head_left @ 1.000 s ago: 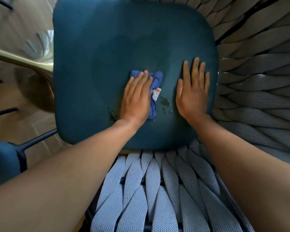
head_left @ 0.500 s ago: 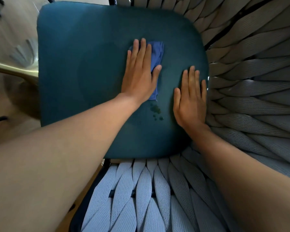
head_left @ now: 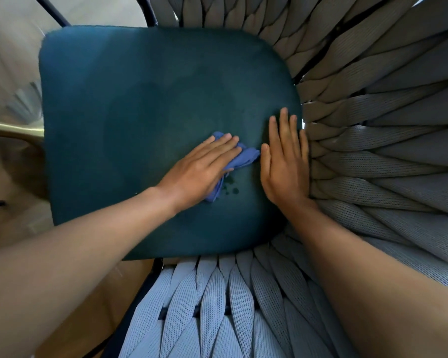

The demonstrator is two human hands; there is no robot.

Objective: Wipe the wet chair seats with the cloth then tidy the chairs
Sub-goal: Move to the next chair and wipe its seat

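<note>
A teal chair seat (head_left: 140, 112) fills the middle of the head view. My left hand (head_left: 202, 169) lies flat with straight fingers on a crumpled blue cloth (head_left: 245, 157), pressing it onto the seat's right part. A few dark water drops (head_left: 230, 188) sit just below the cloth. My right hand (head_left: 285, 161) rests flat on the seat near its right edge, fingers straight, right beside the cloth.
The chair's woven grey rope back (head_left: 373, 125) wraps round the right side and the near side (head_left: 217, 306). A brass table leg (head_left: 13, 130) and wooden floor (head_left: 11, 202) show at the left. Dark metal chair bars (head_left: 52, 14) cross the top left.
My left hand has pulled the cloth back from the far part of the seat toward me and to the right, close to the drops. My right hand has stayed flat on the seat.
</note>
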